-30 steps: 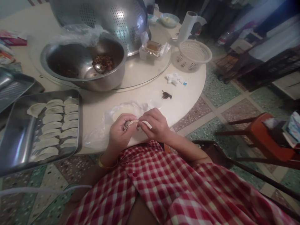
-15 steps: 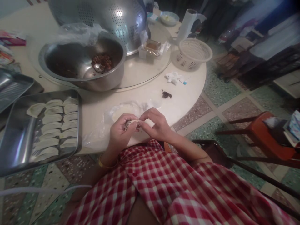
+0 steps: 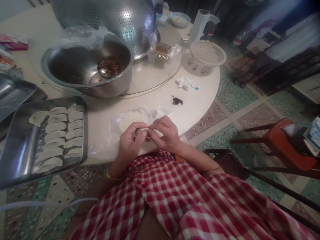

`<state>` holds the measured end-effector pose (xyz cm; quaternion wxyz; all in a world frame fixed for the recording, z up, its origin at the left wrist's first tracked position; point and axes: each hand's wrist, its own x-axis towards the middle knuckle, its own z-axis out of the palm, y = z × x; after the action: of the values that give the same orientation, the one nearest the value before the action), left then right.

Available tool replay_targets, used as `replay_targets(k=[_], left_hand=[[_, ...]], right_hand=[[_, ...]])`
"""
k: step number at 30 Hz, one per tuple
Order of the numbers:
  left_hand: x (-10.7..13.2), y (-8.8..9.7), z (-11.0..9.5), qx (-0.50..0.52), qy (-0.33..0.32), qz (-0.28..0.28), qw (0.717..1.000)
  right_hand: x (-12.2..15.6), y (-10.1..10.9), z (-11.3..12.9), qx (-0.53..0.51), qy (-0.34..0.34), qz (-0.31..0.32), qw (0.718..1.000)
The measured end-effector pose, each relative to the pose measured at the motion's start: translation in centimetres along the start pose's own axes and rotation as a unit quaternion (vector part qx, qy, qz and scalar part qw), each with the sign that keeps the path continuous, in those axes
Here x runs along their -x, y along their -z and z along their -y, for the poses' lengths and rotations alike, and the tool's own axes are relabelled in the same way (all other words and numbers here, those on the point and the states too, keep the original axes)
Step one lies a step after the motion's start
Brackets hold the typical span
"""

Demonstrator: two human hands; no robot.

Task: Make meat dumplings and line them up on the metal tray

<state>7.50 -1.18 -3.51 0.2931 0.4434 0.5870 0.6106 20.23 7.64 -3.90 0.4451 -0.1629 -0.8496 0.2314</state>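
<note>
Wide shot first: the round cream-coloured table (image 3: 197,96) fills the upper left, and the person sits at its near edge with a red-and-white checked cloth (image 3: 175,196) across the lap. At the back, a big perforated steel colander (image 3: 112,18) leans over a wide steel mixing bowl (image 3: 75,85), which holds a small heap of dark reddish filling (image 3: 109,66) and not much else. On the left, a rectangular steel tray (image 3: 15,153) overhangs the table edge, and neat rows of pale folded dumplings (image 3: 60,133) lie on its right half. Far right on the table stands a white slotted plastic basket (image 3: 206,56).

Closer in, a clear plastic bag of round white wrappers (image 3: 130,119) lies flat on the table, just behind the hands. Now the hands themselves, hovering over the table's near edge above the lap: the left hand (image 3: 128,143) (gold bangle at the wrist) cups from below, and the right hand (image 3: 165,135) meets it fingertip to fingertip. Both are pinched onto a pale half-folded dumpling (image 3: 142,130), a thin cream rim of dough showing between them. The fingers cover most of it, so its seam cannot be made out. Smallest of all are a crumpled white tissue (image 3: 185,82) and a dark dab of filling (image 3: 177,100), well clear on bare tabletop.
</note>
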Motion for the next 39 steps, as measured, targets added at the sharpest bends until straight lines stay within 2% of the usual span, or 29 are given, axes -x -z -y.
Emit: replay_targets(k=[2,4,6,7,8,9,12,13,14,15,16,19,21,24,26,28,32,36,39], left_hand=[[0.1,0.0,0.0,0.01,0.004,0.001,1.0],[0.1,0.0,0.1,0.013,0.019,-0.003,1.0],[0.1,0.1,0.1,0.013,0.043,0.001,0.999],[0.2,0.1,0.1,0.012,0.051,0.011,0.999],[0.2,0.1,0.0,0.007,0.047,0.028,0.998],[0.1,0.2,0.0,-0.005,0.03,0.05,0.998],[0.0,0.4,-0.3,-0.094,-0.089,0.129,0.983],[-0.1,0.5,-0.3,-0.136,-0.132,0.151,0.97],[-0.3,0.6,-0.3,-0.179,-0.167,0.169,0.955],[-0.4,0.8,-0.3,-0.217,-0.194,0.182,0.939],[-0.6,0.9,-0.3,-0.248,-0.218,0.188,0.925],[-1.1,1.3,-0.3,-0.292,-0.259,0.191,0.9],[-1.3,1.4,-0.3,-0.29,-0.252,0.196,0.902],[-1.4,1.2,0.0,-0.279,-0.22,0.193,0.915],[-1.3,1.0,0.3,-0.28,-0.221,0.184,0.916],[-1.2,0.9,0.6,-0.292,-0.25,0.177,0.906],[-1.2,0.8,0.6,-0.343,-0.319,0.181,0.865],[-1.4,0.7,0.2,-0.369,-0.355,0.191,0.837],[-1.6,0.6,0.1,-0.372,-0.378,0.21,0.821]], right_hand=[[0.2,0.1,0.0,-0.003,0.005,-0.008,1.0],[0.3,0.4,-0.2,-0.036,-0.022,-0.015,0.999],[0.3,0.6,-0.4,-0.133,-0.108,-0.021,0.985],[0.2,0.6,-0.5,-0.211,-0.172,-0.023,0.962],[0.1,0.5,-0.6,-0.3,-0.242,-0.018,0.923],[-0.1,0.2,-0.6,-0.394,-0.313,-0.007,0.864],[-0.7,-1.1,-0.2,-0.614,-0.455,0.085,0.639],[-0.8,-1.5,0.0,-0.654,-0.477,0.104,0.578],[-0.9,-1.8,0.3,-0.681,-0.488,0.108,0.534],[-0.9,-2.1,0.5,-0.7,-0.492,0.103,0.507],[-0.8,-2.3,0.7,-0.71,-0.496,0.091,0.491],[-0.5,-2.7,1.0,-0.7,-0.519,0.048,0.488],[-0.4,-2.9,1.0,-0.675,-0.528,0.031,0.514],[-0.4,-3.2,1.0,-0.639,-0.511,0.024,0.574],[-0.5,-3.2,1.2,-0.638,-0.503,0.018,0.583],[-0.6,-3.0,1.3,-0.654,-0.504,0.006,0.564],[-0.8,-2.6,1.5,-0.679,-0.528,-0.021,0.51],[-0.8,-2.3,1.5,-0.702,-0.548,-0.044,0.453],[-0.7,-2.3,1.6,-0.717,-0.553,-0.058,0.421]])
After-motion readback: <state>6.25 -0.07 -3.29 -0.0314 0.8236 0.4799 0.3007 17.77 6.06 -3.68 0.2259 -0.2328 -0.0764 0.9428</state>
